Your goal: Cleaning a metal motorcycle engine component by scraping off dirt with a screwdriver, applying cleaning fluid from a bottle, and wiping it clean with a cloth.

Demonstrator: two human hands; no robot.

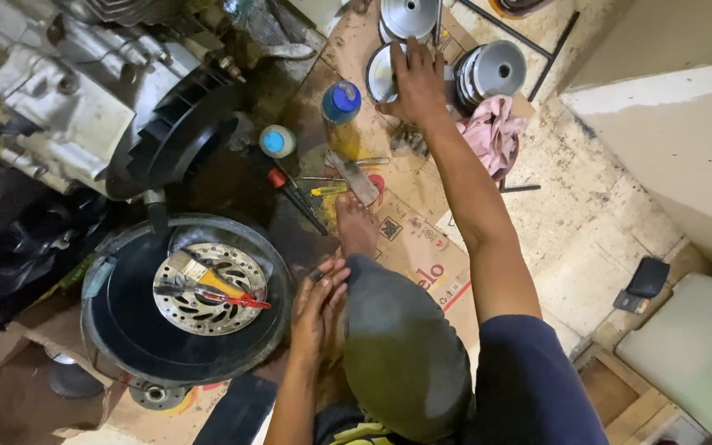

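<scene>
Basin (pixel 117 325) (brake disc (pixel 208 288), brush (pixel 199 278) inside)

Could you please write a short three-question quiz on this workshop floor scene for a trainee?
1. True or false: the right hand rests on a metal pulley disc lying on the cardboard.
2. What lies on top of the brake disc in the black round basin? A) a paintbrush B) a hammer C) a pink rag
3. Fill in: the left hand sits beside the person's bare ____.

Key
1. True.
2. A; red-handled pliers lie there too.
3. Foot; the hand is by the bent knee, and whether its fingers grip anything cannot be told.
</scene>
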